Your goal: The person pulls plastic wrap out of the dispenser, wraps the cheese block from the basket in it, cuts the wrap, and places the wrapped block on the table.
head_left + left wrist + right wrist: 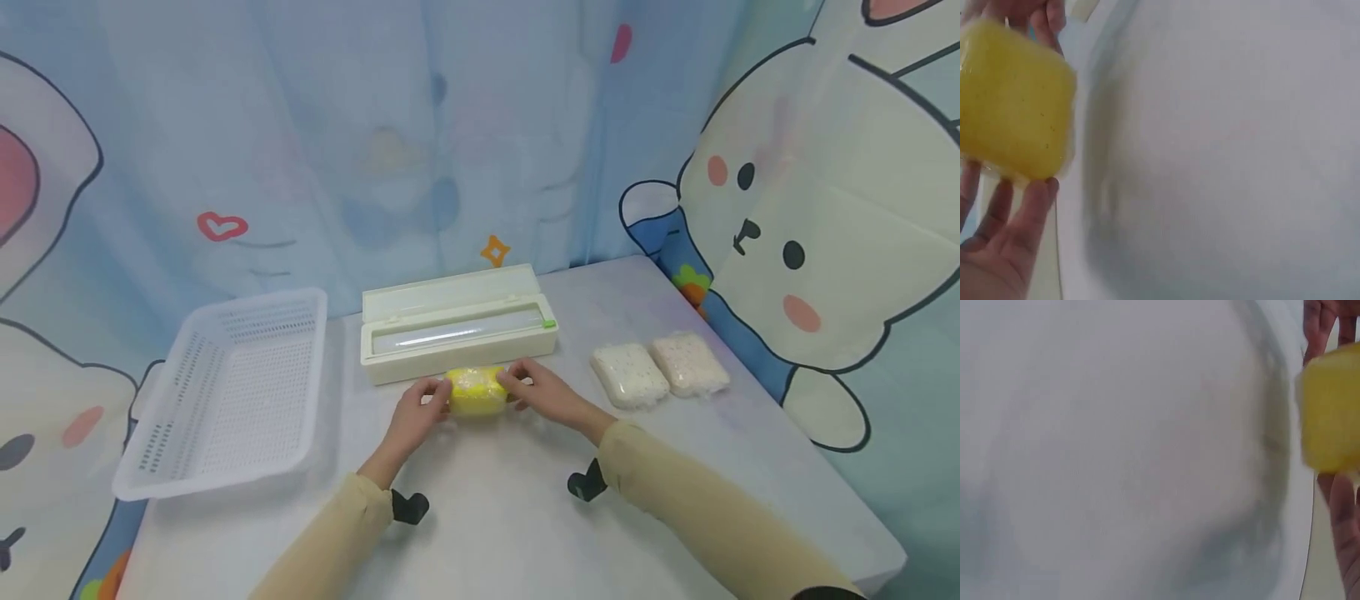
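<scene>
A yellow block [477, 393] wrapped in clear, shiny film is held up between both hands close in front of the film dispenser. My left hand [412, 417] grips its left end, and my right hand [550, 393] grips its right end. In the left wrist view, the block [1013, 103] shows a broad, rounded-square face with a few dark specks, fingers at two opposite edges. Only part of the block [1335, 412] enters the right wrist view. Behind the hands stands a long cream dispenser box [457, 348], its lid [450, 292] raised over a pale roll.
A white perforated basket [300, 433] stands on the left of the table [495, 517]. To the right lie two film-wrapped blocks, one whitish [630, 375] and one pinkish [688, 364]. A patterned curtain [300, 150] hangs behind the table.
</scene>
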`<state>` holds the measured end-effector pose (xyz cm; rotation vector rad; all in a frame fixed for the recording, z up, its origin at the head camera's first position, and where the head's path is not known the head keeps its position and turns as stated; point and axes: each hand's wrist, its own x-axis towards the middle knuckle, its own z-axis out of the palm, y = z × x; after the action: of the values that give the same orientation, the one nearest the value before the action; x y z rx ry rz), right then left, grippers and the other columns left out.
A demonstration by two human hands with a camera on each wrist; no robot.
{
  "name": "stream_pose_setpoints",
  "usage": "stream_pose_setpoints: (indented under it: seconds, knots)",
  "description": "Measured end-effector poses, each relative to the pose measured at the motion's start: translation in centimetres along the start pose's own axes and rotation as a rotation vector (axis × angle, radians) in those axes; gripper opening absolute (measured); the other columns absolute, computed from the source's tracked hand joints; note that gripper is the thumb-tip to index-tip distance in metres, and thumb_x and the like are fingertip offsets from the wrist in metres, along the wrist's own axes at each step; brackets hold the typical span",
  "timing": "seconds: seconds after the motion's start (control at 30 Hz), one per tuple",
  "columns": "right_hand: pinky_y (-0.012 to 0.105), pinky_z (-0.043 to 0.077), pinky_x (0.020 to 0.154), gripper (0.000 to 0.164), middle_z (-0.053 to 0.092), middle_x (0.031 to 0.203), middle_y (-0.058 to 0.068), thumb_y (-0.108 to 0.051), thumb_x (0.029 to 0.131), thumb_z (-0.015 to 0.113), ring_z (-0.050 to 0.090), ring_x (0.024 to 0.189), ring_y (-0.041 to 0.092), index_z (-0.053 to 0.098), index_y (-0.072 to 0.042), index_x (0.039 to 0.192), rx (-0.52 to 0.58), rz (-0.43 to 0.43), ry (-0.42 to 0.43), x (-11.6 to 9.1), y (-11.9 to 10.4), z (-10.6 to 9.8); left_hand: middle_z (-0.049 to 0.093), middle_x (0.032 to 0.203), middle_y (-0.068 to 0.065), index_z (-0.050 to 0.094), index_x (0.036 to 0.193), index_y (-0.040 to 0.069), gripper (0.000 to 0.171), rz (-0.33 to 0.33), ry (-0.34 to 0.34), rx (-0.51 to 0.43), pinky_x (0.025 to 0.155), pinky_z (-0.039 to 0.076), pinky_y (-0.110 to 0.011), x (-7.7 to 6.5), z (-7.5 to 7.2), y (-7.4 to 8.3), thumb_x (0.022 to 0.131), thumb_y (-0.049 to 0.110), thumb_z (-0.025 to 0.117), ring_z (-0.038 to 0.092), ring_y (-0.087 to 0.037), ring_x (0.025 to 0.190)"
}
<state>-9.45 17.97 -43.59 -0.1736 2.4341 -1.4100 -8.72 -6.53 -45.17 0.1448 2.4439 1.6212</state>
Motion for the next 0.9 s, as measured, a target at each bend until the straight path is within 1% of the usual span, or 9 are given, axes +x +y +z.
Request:
stream_pose_setpoints:
  seconds: [0.07,0.13,0.27,0.33,0.4,0.47,0.53,0.73,0.9]
  knots:
    - [0.037,0.060,0.090,0.053,0.060,0.129,0.019,-0.047,0.109,0.043,0.068,0.111,0.028,0.052,-0.001,0.133,0.017,0.033,0.027,0.2,-0.3,0.4,0.063,0.130,-0.020,0.061,0.131,0.002,0.056,0.004,0.011,0.010,0.084,0.063,-0.037,0.0,0.4,0.1,0.107,0.050,0.044,0.073,-0.032,0.105]
    - [0.037,0.060,0.089,0.055,0.061,0.129,0.020,-0.047,0.110,0.039,0.068,0.111,0.030,0.050,0.000,0.137,0.044,0.041,0.039,0.2,-0.6,0.4,0.063,0.130,-0.020,0.059,0.136,0.002,0.056,0.008,0.011,0.022,0.082,0.063,-0.036,-0.2,0.5,0.4,0.109,0.048,0.041,0.073,-0.033,0.104]
    - [0.034,0.060,0.083,0.050,0.062,0.129,0.020,-0.038,0.107,0.051,0.070,0.103,0.028,0.050,0.000,0.140,0.005,0.026,0.034,0.0,-1.0,0.0,0.063,0.129,-0.019,0.056,0.139,0.003,0.042,0.033,0.007,0.056,0.082,0.063,-0.037,-0.6,0.4,0.9,0.108,0.031,0.050,0.073,-0.032,0.098]
    - [0.031,0.058,0.079,0.049,0.063,0.126,0.018,-0.032,0.104,0.057,0.070,0.096,0.023,0.051,-0.001,0.141,-0.030,0.018,0.035,-0.1,-1.2,-0.2,0.065,0.125,-0.017,0.058,0.136,0.004,0.037,0.033,0.014,0.072,0.080,0.062,-0.034,-0.7,0.5,1.0,0.105,0.024,0.056,0.072,-0.028,0.090]
    - [0.028,0.056,0.074,0.045,0.066,0.120,0.016,-0.027,0.102,0.059,0.070,0.089,0.020,0.054,-0.001,0.139,-0.065,0.013,0.044,-0.2,-1.3,-0.2,0.067,0.118,-0.017,0.060,0.132,0.002,0.035,0.030,0.018,0.083,0.078,0.062,-0.033,-0.7,0.6,1.0,0.103,0.021,0.058,0.071,-0.023,0.084]
    - [0.027,0.055,0.071,0.042,0.068,0.114,0.015,-0.024,0.102,0.059,0.069,0.085,0.019,0.057,0.000,0.136,-0.082,0.022,0.055,-0.2,-1.1,-0.1,0.068,0.112,-0.016,0.061,0.128,0.000,0.034,0.009,0.014,0.095,0.075,0.062,-0.031,-0.6,0.8,0.8,0.102,0.021,0.059,0.069,-0.019,0.080]
    - [0.026,0.054,0.070,0.040,0.068,0.109,0.013,-0.024,0.101,0.059,0.068,0.082,0.019,0.059,0.001,0.133,-0.090,0.044,0.054,-0.3,-0.8,0.2,0.069,0.109,-0.015,0.062,0.126,-0.002,0.034,-0.018,-0.002,0.119,0.074,0.061,-0.030,-0.6,1.0,0.4,0.102,0.022,0.059,0.068,-0.017,0.080]
    - [0.025,0.054,0.067,0.039,0.068,0.100,0.011,-0.023,0.101,0.060,0.065,0.077,0.017,0.061,0.003,0.130,-0.107,0.133,0.029,-0.8,1.2,1.5,0.070,0.104,-0.012,0.065,0.122,-0.001,0.034,-0.087,-0.058,0.236,0.076,0.056,-0.032,-1.0,1.8,-0.8,0.101,0.025,0.060,0.064,-0.019,0.085]
    - [0.024,0.053,0.066,0.039,0.069,0.094,0.009,-0.024,0.101,0.060,0.064,0.074,0.015,0.062,0.003,0.129,-0.118,0.161,0.031,-1.0,2.3,2.3,0.070,0.099,-0.010,0.066,0.120,0.000,0.033,-0.124,-0.083,0.271,0.073,0.053,-0.029,-1.4,2.4,-1.5,0.102,0.027,0.060,0.061,-0.018,0.082]
